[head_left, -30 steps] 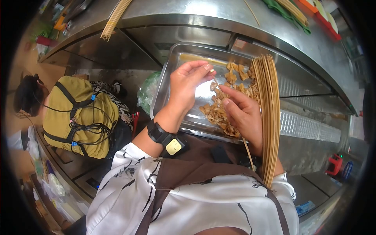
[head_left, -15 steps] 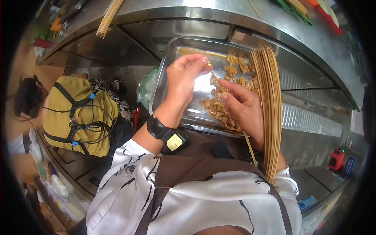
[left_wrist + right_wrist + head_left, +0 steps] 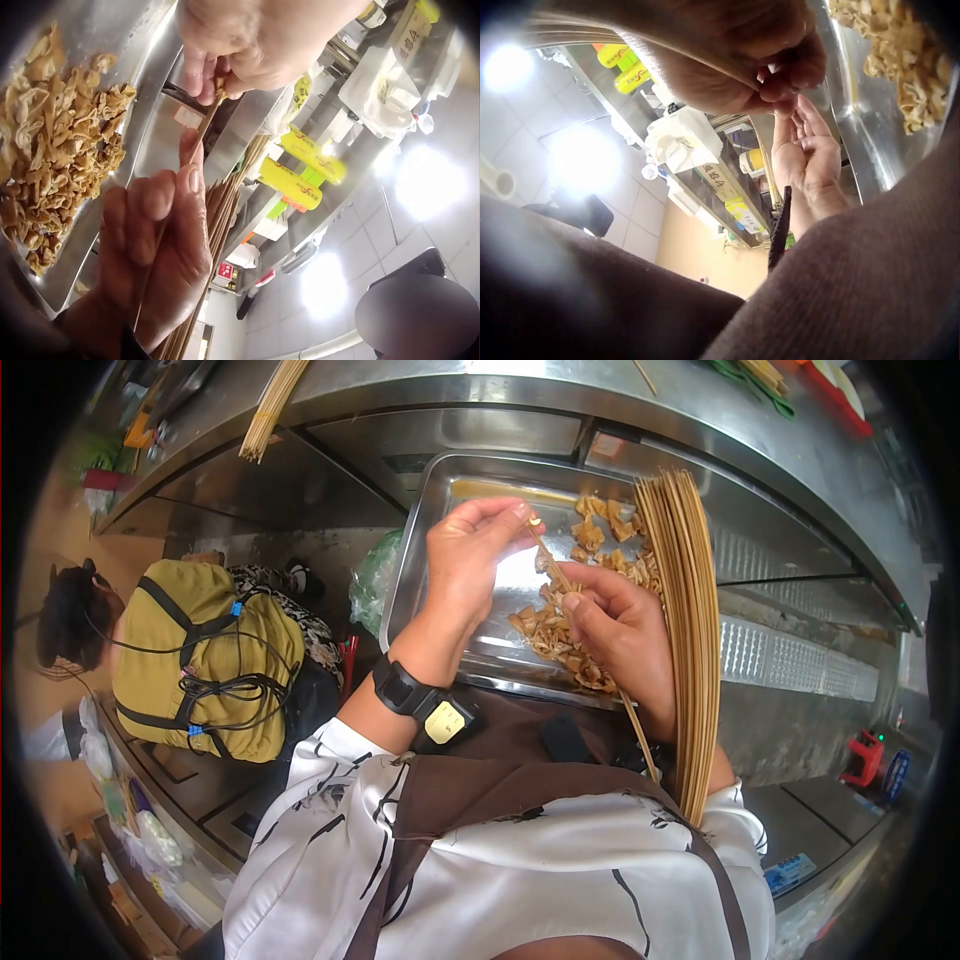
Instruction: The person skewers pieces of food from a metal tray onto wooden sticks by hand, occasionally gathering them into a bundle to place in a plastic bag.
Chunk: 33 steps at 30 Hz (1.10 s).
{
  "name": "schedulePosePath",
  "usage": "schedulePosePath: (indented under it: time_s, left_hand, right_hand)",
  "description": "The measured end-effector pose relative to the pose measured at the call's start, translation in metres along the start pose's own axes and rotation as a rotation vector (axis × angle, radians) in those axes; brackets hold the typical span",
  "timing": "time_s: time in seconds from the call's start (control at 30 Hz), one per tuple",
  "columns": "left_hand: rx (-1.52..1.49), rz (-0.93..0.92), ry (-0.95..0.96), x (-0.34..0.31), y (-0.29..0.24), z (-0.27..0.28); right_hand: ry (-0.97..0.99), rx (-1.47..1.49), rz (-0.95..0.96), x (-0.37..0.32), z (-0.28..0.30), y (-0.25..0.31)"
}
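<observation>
In the head view my left hand (image 3: 462,560) is raised over the metal tray (image 3: 400,575), thumb and fingertips pinching a small yellowish-brown piece of food (image 3: 221,84) at the tip of a thin wooden skewer (image 3: 637,735). Lower and to the right, my right hand (image 3: 625,628) grips that skewer between thumb and curled fingers, its back end slanting down toward the apron. Brown, folded food pieces (image 3: 56,161) lie heaped in the tray below both hands. A tall bundle of skewers (image 3: 688,630) stands alongside my right hand and overlaps the forearm.
A steel counter (image 3: 480,400) runs beyond the tray, with another skewer bundle (image 3: 270,410) poking over its edge at left. A green plastic bag (image 3: 375,585) sits left of the tray. Farther left is another person with a yellow-green pack (image 3: 205,660).
My right fingers have drawn back and curled more around the skewer, and a longer stretch of it shows between the hands. My left hand keeps its pinch at the tip.
</observation>
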<state>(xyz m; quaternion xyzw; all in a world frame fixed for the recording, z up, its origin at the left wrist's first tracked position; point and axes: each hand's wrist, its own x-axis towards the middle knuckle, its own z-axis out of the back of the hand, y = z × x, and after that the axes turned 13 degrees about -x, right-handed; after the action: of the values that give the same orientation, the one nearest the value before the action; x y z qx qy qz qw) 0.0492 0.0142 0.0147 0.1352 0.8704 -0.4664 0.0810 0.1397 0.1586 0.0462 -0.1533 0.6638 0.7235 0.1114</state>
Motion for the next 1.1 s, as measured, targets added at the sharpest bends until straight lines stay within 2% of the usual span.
schedulePosePath:
  time_s: [0.2, 0.4, 0.63, 0.8, 0.93, 1.0, 1.03, 1.1]
  left_hand:
    - [0.033, -0.006, -0.032, 0.002, -0.001, 0.002]
    - [0.053, -0.023, -0.016, 0.000, -0.001, 0.003]
    - [0.035, -0.036, -0.007, -0.002, 0.001, 0.001]
    - [0.228, -0.212, 0.028, -0.004, 0.005, -0.001]
    - [0.217, -0.227, 0.057, -0.005, 0.011, -0.001]
    - [0.025, -0.081, 0.039, -0.005, 0.011, -0.001]
    - [0.026, -0.081, 0.040, -0.005, 0.011, 0.000]
    - [-0.102, 0.039, 0.057, -0.003, 0.011, 0.003]
  right_hand:
    - [0.000, -0.018, -0.057, -0.003, -0.001, 0.006]
    - [-0.061, -0.041, -0.051, -0.002, -0.004, 0.007]
    - [-0.032, -0.020, -0.026, 0.000, -0.002, 0.001]
    - [-0.075, -0.022, -0.055, 0.001, -0.003, 0.003]
    - [-0.057, 0.042, -0.040, 0.002, -0.001, -0.004]
    - [-0.061, 0.097, -0.067, 0.001, -0.002, -0.004]
    - [-0.062, 0.098, -0.067, 0.001, -0.001, -0.004]
    - [-0.013, 0.232, -0.125, 0.001, 0.000, -0.005]
